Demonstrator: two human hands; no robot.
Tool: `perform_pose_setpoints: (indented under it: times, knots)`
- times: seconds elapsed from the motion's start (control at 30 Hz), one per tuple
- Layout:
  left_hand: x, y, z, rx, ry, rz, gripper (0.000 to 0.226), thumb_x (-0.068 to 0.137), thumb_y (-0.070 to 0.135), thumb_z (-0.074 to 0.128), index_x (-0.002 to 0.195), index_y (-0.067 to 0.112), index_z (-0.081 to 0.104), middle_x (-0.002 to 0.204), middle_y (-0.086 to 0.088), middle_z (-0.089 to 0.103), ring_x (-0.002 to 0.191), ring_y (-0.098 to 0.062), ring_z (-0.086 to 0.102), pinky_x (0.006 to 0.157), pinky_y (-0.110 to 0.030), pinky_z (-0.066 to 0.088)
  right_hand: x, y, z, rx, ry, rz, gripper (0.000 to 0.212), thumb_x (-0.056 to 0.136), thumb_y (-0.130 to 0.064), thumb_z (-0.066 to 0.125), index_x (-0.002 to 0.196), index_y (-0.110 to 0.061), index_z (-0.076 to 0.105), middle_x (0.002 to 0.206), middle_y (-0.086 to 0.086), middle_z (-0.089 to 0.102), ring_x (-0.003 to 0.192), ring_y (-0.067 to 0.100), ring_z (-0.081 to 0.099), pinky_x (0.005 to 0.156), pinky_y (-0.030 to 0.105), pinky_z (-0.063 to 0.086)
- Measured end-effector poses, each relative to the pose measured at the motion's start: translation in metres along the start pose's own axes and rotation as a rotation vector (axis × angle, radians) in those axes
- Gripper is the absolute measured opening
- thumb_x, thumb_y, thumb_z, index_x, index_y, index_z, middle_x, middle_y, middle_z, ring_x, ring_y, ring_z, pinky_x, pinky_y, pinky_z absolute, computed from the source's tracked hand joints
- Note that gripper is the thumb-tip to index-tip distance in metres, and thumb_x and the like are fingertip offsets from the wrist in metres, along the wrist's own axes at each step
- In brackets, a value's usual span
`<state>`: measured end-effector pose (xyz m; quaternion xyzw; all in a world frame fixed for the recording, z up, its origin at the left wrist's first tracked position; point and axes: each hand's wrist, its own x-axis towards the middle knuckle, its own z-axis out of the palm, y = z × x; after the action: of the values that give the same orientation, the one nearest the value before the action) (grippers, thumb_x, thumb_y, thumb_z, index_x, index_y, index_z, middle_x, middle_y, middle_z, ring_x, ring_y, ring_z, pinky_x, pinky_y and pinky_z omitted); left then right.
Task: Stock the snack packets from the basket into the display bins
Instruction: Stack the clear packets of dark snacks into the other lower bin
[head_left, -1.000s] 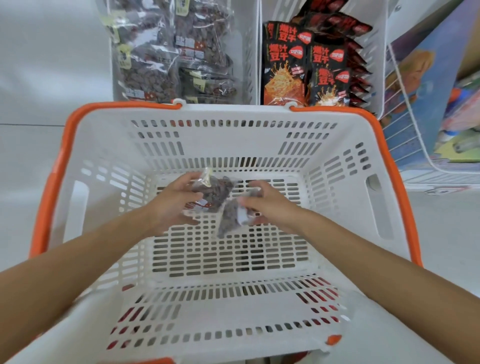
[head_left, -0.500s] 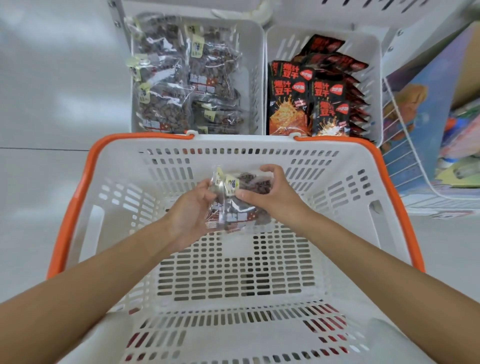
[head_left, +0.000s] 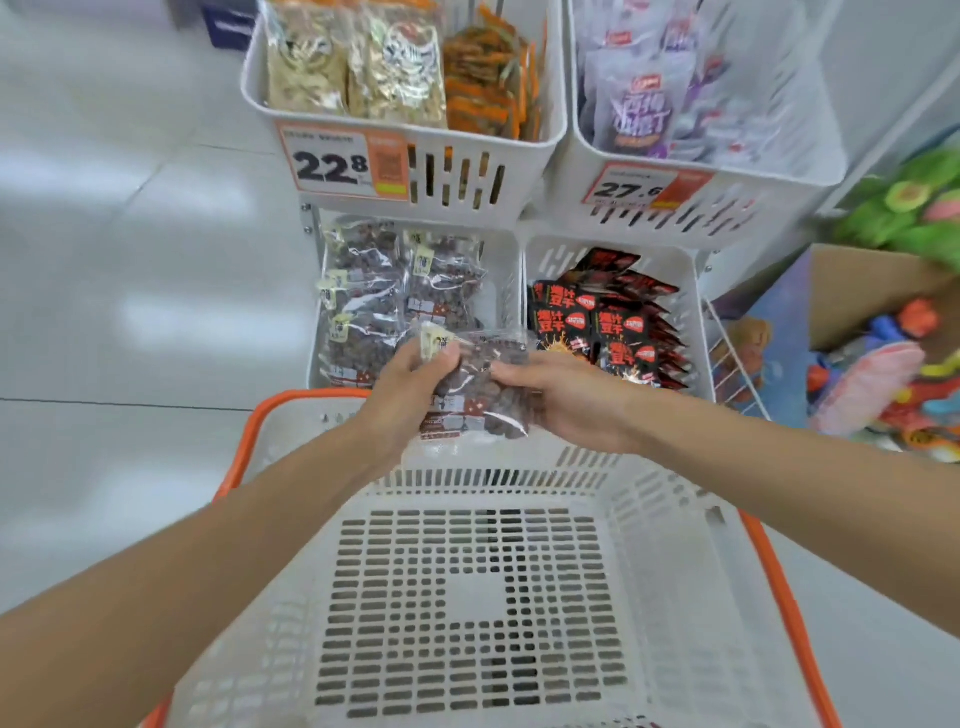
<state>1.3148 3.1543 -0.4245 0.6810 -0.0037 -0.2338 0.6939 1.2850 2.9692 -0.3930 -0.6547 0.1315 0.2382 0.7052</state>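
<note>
Top bins (head_left: 405, 140) cut by upper edge. Toys (head_left: 883, 364) at rt blurred — can't tell which. Basket (head_left: 769, 571) near end out of frame. Packet (head_left: 478, 389) hides fingers of right hand (head_left: 576, 400) — label print too small.

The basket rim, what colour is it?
Orange, on a white slotted basket; the head view shows the rim clearly on both sides.

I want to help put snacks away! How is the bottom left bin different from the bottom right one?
The bottom left bin holds clear packets of dark brown snacks; the bottom right bin holds black and red printed packets. The left bin's packets lie loosely piled; the right bin's stand in overlapping rows. Both bins are white plastic.
</note>
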Motion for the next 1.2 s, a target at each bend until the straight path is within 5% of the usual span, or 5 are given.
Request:
perform_pose_setpoints:
  times: [0.13,0.4,0.67,0.9,1.2]
  knots:
    - [0.035,0.02,-0.02,0.481,0.089,0.232,0.062,0.09,0.063,0.049,0.125,0.012,0.052,0.1,-0.002,0.062,0.082,-0.016,0.057,0.077,-0.031,0.048,0.037,-0.023,-0.011,0.005,0.114,-0.089,0.032,0.092,-0.01,0.064,0.122,0.001,0.06,0.099,0.008,0.071,0.083,0.016,0.066,0.073,0.027,0.052]
    - [0.086,-0.014,-0.104,1.686,0.089,0.42,0.098,0.083,0.072,0.048,0.154,0.037,-0.01,0.162,-0.002,-0.02,0.149,-0.022,-0.021,0.121,-0.049,-0.006,0.134,0.002,-0.013,-0.291,0.273,-0.037,0.06,0.089,-0.024,0.072,0.135,-0.012,0.035,0.132,0.011,0.054,0.114,0.026,0.059,0.101,0.045,0.048]
    - [0.091,-0.02,-0.105,1.649,0.093,0.412,0.096,0.088,0.066,0.049,0.154,0.036,-0.013,0.16,-0.002,-0.027,0.147,-0.023,-0.026,0.12,-0.05,-0.008,0.131,0.009,-0.003,-0.44,0.365,-0.361,0.106,0.083,-0.006,0.076,0.156,-0.031,0.004,0.16,0.001,0.023,0.141,0.022,0.035,0.112,0.043,0.04]
    - [0.089,-0.02,-0.112,1.574,0.085,0.34,0.093,0.09,0.063,0.049,0.153,0.036,-0.013,0.16,0.0,-0.027,0.148,-0.022,-0.023,0.121,-0.05,-0.004,0.114,-0.005,-0.015,-0.456,0.23,-0.297,0.099,0.087,0.008,0.065,0.152,-0.046,0.015,0.163,0.0,0.013,0.113,0.031,0.059,0.063,0.018,0.055]
    - [0.092,-0.021,-0.11,1.568,0.054,0.307,0.092,0.089,0.068,0.044,0.151,0.039,-0.018,0.158,0.001,-0.031,0.147,-0.021,-0.027,0.121,-0.05,-0.005,0.137,0.012,-0.009,-0.794,0.303,-0.294,0.108,0.09,-0.02,0.07,0.155,-0.031,-0.015,0.164,-0.004,-0.009,0.151,0.017,-0.003,0.118,0.032,0.01]
